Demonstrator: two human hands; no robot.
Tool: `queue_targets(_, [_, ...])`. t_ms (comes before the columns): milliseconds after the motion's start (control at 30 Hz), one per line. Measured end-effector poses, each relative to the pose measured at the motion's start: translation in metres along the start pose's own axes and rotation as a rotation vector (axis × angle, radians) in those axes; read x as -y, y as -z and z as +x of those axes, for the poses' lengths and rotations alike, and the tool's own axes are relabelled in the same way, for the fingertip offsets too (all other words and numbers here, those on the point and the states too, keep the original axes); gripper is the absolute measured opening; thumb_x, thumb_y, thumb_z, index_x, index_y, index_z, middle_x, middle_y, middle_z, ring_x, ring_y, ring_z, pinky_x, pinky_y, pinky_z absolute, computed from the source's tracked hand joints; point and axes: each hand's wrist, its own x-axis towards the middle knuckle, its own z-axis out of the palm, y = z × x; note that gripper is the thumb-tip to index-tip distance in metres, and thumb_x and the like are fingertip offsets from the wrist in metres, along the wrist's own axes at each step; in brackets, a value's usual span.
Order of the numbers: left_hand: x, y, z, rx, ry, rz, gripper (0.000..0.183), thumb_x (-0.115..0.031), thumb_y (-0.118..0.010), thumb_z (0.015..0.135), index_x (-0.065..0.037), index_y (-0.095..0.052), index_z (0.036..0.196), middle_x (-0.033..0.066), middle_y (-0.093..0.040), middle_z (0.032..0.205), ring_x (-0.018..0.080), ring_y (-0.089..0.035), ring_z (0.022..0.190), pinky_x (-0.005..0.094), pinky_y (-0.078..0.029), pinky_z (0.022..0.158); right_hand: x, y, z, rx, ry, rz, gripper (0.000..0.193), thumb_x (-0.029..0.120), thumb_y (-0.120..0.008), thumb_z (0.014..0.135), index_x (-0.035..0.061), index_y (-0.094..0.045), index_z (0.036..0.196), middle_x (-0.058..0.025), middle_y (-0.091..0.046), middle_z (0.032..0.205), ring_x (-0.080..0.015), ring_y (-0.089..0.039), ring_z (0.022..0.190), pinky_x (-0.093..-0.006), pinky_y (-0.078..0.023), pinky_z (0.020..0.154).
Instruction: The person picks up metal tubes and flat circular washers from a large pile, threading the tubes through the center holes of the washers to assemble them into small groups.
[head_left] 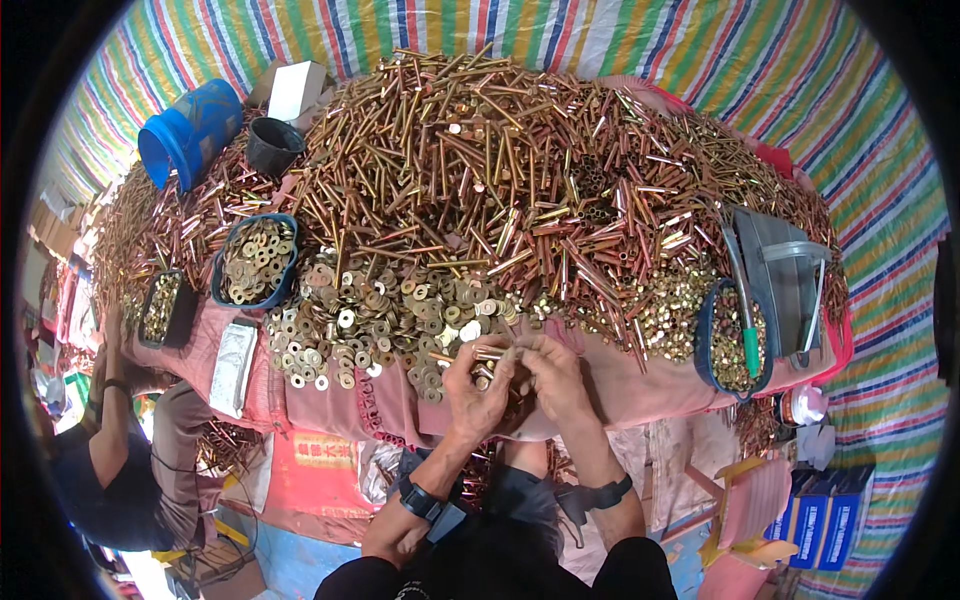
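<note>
Both hands work close together at the near edge of the heaped table. My left hand (476, 396) is closed around several brass-coloured metal bolts (486, 366), whose ends stick out past the fingers. My right hand (553, 378) touches the left one, its fingers pinched together at the same bunch; what lies between its fingertips is too small to make out. Just beyond my left hand spreads a pile of flat washers (370, 310). Long bolts and tubes (480, 170) form a large heap behind, and small nuts (680, 310) lie to the right.
Blue tubs of washers (290, 276) and nuts (703, 350) flank the piles. A green-handled tool (750, 345) and a grey scoop (785, 270) are at right. A blue bucket (195, 130) and black pot (275, 148) stand far left. Another person (110, 460) sits at left.
</note>
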Motion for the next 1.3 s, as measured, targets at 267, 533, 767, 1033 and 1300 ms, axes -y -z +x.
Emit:
queue_targets(267, [-0.008, 0.006, 0.002, 0.007, 0.050, -0.045, 0.011, -0.004, -0.072, 0.098, 0.000, -0.069, 0.109, 0.0000, -0.068, 0.087, 0.0068, -0.059, 0.078, 0.0254, -0.051, 0.073, 0.043, -0.003, -0.053, 0.201, 0.451, -0.936, 0.085, 0.019, -0.078, 0.081, -0.0033, -0.042, 0.155, -0.0284, -0.047, 0.154, -0.0423, -0.047, 0.143, -0.0471, -0.040, 0.120])
queue_targets(533, [-0.017, 0.005, 0.006, -0.013, 0.120, -0.068, 0.013, -0.006, -0.073, 0.099, 0.000, -0.066, 0.109, -0.0007, -0.065, 0.089, 0.0055, -0.057, 0.079, 0.0240, -0.049, 0.071, -0.006, -0.034, -0.047, 0.103, 0.548, -0.968, 0.113, 0.015, -0.081, 0.082, -0.0044, -0.009, 0.167, -0.0360, -0.032, 0.161, -0.0510, -0.034, 0.150, -0.0535, -0.028, 0.125])
queue_targets(767, [-0.032, 0.007, 0.004, -0.022, 0.205, -0.157, 0.029, -0.009, -0.081, 0.096, -0.002, -0.065, 0.119, 0.0028, -0.068, 0.103, 0.0086, -0.060, 0.092, 0.0247, -0.051, 0.084, -0.029, -0.029, -0.025, 0.107, 0.710, -0.911, 0.092, 0.010, -0.077, 0.087, -0.0017, -0.026, 0.162, -0.0307, -0.051, 0.144, -0.0480, -0.053, 0.132, -0.0532, -0.046, 0.109])
queue_targets(1033, [-0.036, 0.004, 0.001, -0.082, 0.407, -0.272, 0.090, -0.010, -0.092, 0.082, -0.004, -0.040, 0.155, 0.0125, -0.056, 0.129, 0.0199, -0.059, 0.114, 0.0340, -0.052, 0.099, -0.029, -0.039, -0.006, 0.004, 0.754, -0.767, 0.063, 0.006, -0.071, 0.090, 0.0008, -0.047, 0.149, -0.0257, -0.065, 0.124, -0.0448, -0.068, 0.109, -0.0498, -0.057, 0.088])
queue_targets(1300, [-0.013, 0.013, -0.014, 0.101, 0.300, -0.349, 0.084, -0.002, -0.078, 0.088, 0.003, -0.035, 0.160, 0.0154, -0.052, 0.150, 0.0245, -0.052, 0.140, 0.0384, -0.042, 0.118, -0.043, -0.029, -0.006, -0.010, 0.731, -0.464, 0.045, 0.021, -0.070, 0.095, 0.0010, -0.055, 0.132, -0.0220, -0.067, 0.117, -0.0385, -0.067, 0.101, -0.0467, -0.055, 0.087])
